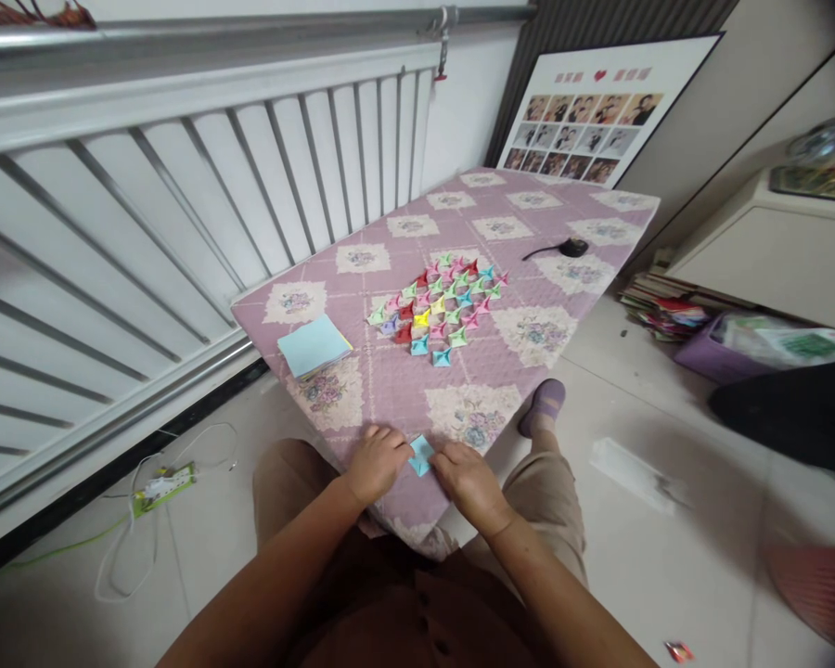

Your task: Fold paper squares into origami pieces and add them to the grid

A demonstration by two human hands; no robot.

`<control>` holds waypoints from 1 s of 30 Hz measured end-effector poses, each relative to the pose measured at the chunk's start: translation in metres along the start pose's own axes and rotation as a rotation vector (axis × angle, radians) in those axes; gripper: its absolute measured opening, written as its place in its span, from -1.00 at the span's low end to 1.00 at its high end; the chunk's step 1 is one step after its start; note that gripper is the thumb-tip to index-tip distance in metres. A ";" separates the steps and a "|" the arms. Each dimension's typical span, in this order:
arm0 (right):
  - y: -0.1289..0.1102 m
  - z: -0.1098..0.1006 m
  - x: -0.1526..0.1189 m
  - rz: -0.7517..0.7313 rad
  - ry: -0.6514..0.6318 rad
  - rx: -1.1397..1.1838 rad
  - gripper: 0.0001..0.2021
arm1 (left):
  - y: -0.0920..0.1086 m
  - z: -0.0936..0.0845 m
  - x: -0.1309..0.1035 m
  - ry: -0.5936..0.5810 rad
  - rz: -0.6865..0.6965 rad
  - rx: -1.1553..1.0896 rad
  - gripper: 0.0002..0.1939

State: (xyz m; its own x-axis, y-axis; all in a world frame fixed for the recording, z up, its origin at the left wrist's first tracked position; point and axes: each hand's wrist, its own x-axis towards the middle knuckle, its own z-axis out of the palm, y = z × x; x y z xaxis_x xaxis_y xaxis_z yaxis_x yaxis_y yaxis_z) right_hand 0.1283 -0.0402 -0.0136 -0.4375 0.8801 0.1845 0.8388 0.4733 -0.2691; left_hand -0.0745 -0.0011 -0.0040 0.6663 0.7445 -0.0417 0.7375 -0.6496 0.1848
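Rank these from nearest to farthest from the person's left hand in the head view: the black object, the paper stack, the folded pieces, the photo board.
From the left hand:
1. Paper stack, just beyond it, table's left side.
2. Folded pieces, mid-table.
3. Black object, far right of the table.
4. Photo board, leaning behind the table's far end.

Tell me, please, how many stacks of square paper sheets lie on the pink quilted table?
1: the light-blue stack of paper sheets lies near the pink quilted table's left edge, beside the folded pieces.
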 end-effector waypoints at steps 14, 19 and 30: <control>0.000 0.002 -0.013 -0.036 0.017 0.030 -0.72 | 0.012 -0.008 -0.021 -0.003 0.077 0.093 -0.67; -0.002 -0.002 -0.014 -0.044 -0.002 -0.001 -0.73 | 0.017 -0.003 -0.033 0.040 0.096 0.110 -0.63; -0.029 0.006 -0.025 0.118 0.048 0.022 -0.70 | 0.016 0.003 -0.036 0.032 0.088 0.131 -0.61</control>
State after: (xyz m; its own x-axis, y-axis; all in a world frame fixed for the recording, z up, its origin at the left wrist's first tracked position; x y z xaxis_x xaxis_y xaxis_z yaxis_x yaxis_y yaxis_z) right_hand 0.1128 -0.0758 -0.0157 -0.3196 0.9273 0.1948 0.8760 0.3675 -0.3124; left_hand -0.0859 -0.0386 -0.0027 0.7269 0.6868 0.0005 0.6856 -0.7257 0.0567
